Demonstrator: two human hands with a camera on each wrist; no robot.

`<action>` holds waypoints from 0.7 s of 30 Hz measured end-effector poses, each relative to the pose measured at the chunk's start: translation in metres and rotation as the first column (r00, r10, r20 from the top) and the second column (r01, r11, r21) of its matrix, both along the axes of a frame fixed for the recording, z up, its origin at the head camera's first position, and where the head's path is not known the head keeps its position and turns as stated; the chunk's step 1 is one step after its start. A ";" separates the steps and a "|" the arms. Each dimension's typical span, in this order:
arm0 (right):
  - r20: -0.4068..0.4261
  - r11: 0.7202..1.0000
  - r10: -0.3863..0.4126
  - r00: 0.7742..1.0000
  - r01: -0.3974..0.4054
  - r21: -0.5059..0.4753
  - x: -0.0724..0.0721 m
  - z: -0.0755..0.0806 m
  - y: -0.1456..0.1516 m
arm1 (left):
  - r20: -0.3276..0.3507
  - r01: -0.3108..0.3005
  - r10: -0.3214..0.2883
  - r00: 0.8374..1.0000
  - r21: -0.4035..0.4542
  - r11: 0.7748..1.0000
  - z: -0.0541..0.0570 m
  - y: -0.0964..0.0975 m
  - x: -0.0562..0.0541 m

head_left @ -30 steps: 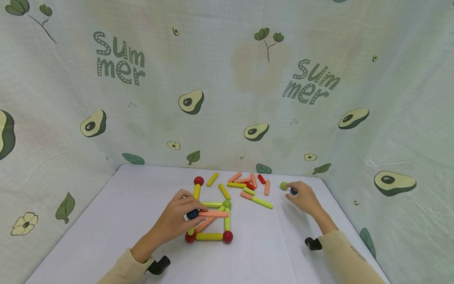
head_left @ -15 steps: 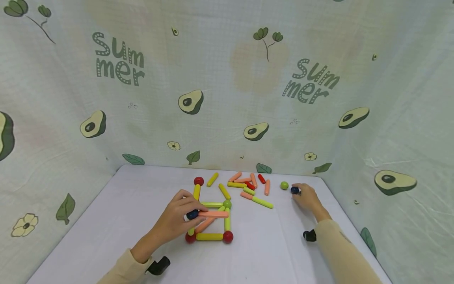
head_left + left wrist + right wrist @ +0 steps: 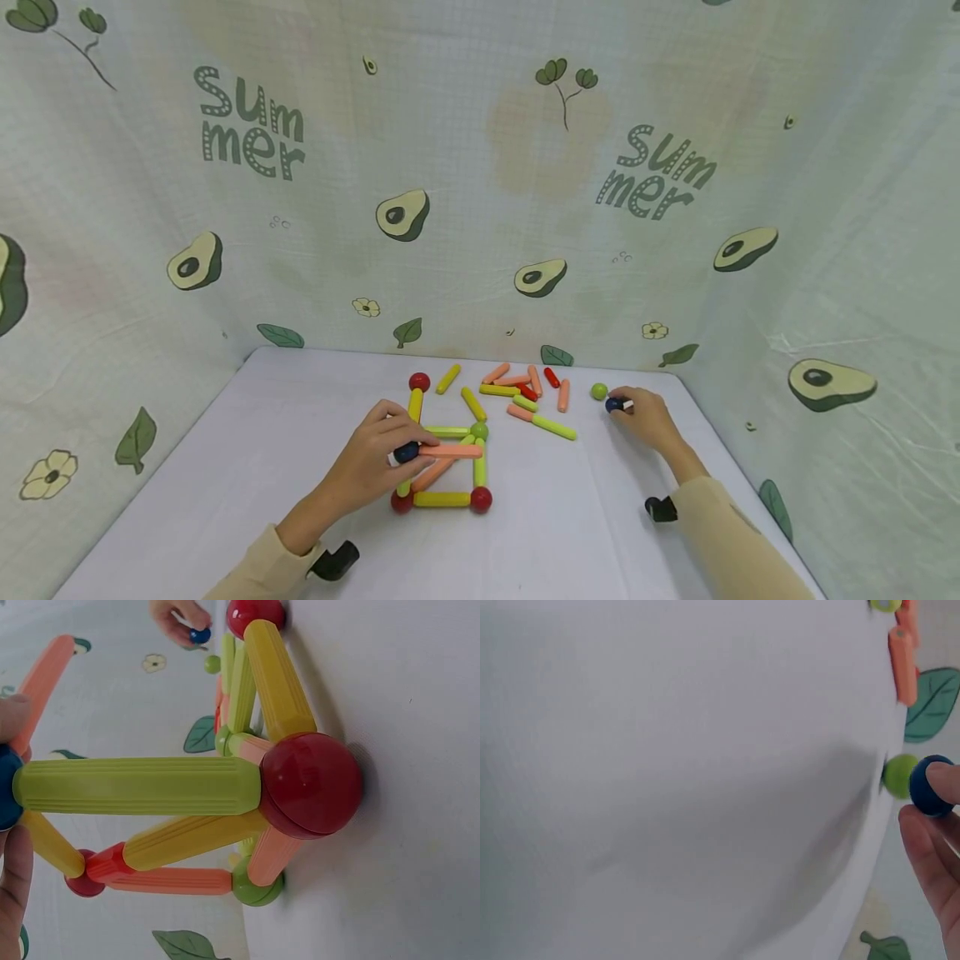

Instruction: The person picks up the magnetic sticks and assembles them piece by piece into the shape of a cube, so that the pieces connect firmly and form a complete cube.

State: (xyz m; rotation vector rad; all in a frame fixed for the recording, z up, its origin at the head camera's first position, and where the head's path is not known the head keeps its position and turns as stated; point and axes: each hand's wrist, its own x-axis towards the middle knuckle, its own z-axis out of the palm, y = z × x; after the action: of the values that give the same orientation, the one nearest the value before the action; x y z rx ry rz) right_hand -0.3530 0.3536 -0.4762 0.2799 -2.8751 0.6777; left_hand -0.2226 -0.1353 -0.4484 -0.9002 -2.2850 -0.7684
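In the head view my left hand grips a dark blue ball atop a frame of magnetic rods and balls. A salmon rod juts rightward from that ball. The left wrist view shows a lime rod running from the blue ball down to a red ball on the table. At the right, my right hand pinches another dark blue ball between thumb and fingers. Just beyond it sits a loose green ball; the right wrist view has the held blue ball overlapping it.
Loose salmon rods, red rods and yellow rods lie scattered at the back middle of the white table. A lime rod lies nearer. Behind stands a printed cloth with avocados.
My right hand has drawn back from beside the green ball, then shifted slightly left again, keeping the blue ball. The left hand and the frame stay still.
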 end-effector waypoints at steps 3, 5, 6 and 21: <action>-0.020 0.999 0.018 1.000 -0.019 -0.028 0.009 0.008 -0.015 | 0.000 -0.006 0.006 1.000 -0.001 1.000 0.001 0.000 0.001; -0.024 0.998 0.036 0.999 -0.038 -0.057 0.017 0.013 -0.026 | -0.002 -0.009 0.009 1.000 0.000 1.000 0.001 0.000 0.001; -0.030 0.996 0.050 0.998 -0.052 -0.071 0.021 0.016 -0.031 | -0.002 -0.010 0.010 1.000 -0.001 1.000 0.001 0.000 0.001; -0.057 0.949 0.203 0.977 -0.211 -0.235 0.079 0.041 -0.098 | -0.008 0.029 -0.029 1.000 0.031 0.999 -0.001 -0.001 0.001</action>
State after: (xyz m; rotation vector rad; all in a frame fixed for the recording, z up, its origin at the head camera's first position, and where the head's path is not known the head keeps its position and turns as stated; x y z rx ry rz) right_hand -0.2740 0.2552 -0.4349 0.5567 -2.7195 1.0379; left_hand -0.2214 -0.1360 -0.4492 -0.9221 -2.2515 -0.8091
